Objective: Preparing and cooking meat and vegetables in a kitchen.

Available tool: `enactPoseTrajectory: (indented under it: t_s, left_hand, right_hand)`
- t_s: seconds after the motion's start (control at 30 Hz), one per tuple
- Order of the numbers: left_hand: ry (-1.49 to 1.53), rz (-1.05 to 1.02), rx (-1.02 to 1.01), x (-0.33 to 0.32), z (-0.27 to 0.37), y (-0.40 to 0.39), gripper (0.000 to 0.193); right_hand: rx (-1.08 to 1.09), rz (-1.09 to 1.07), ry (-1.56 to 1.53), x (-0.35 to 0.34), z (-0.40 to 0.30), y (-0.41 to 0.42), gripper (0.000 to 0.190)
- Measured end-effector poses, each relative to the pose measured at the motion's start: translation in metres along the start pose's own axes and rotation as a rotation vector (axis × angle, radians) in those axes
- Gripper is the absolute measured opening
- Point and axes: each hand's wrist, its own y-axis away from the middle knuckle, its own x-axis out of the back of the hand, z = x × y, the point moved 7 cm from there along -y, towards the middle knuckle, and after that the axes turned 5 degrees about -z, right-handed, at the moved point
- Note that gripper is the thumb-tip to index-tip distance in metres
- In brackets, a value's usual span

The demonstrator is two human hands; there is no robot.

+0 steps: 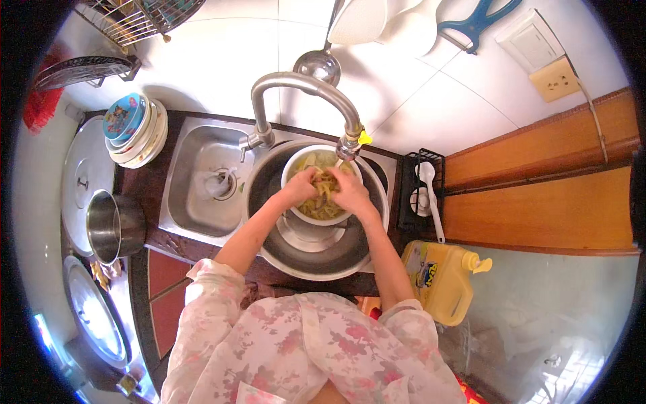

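Both of my hands are inside a white bowl (323, 221) of wet, yellow-green shredded vegetable (325, 194), which looks like pickled greens. My left hand (302, 188) is at the bowl's left side and my right hand (349, 189) at its right, with strands of the vegetable between them. My fingertips are partly hidden in the strands. The bowl sits within a large round metal basin (282, 250), over a smaller metal dish or lid (308, 237) lying in it. The curved steel faucet (308, 81) ends directly above the bowl's upper right edge.
A steel sink compartment (202, 151) lies left of the basin. Stacked plates (156, 136), a metal pot (128, 224) and large lids stand further left. To the right are a black wire rack (404, 202) with a white spoon (431, 202) and a yellow detergent jug (444, 283).
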Motion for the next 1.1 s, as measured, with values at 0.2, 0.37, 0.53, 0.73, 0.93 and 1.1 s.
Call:
enactPoseTrajectory:
  t_s: [0.2,0.37,0.53,0.73,0.93,1.1]
  left_hand:
    - [-0.024,-0.231,0.103,-0.017,0.047,0.012,0.034]
    - [0.065,-0.094,0.327,0.010,0.058,0.014,0.033]
    - [-0.631,-0.045,0.224,0.004,0.048,0.007,0.043]
    - [-1.087,-0.185,0.084,-0.034,0.073,0.031,0.063]
    - [-1.004,-0.060,0.090,0.006,0.094,0.014,0.029]
    - [-0.752,-0.009,-0.091,0.014,0.081,-0.019,0.022]
  right_hand:
    - [-0.130,-0.014,0.270,-0.023,0.014,-0.004,0.051]
    - [-0.147,0.095,0.058,-0.003,0.035,0.004,0.033]
    - [-0.170,-0.074,-0.069,0.011,0.021,-0.003,0.030]
    - [-0.072,-0.124,0.032,0.015,0.021,0.007,0.049]
    - [-0.092,0.065,0.220,0.017,-0.007,0.003,0.058]
    - [-0.115,0.109,0.365,-0.036,0.021,-0.017,0.059]
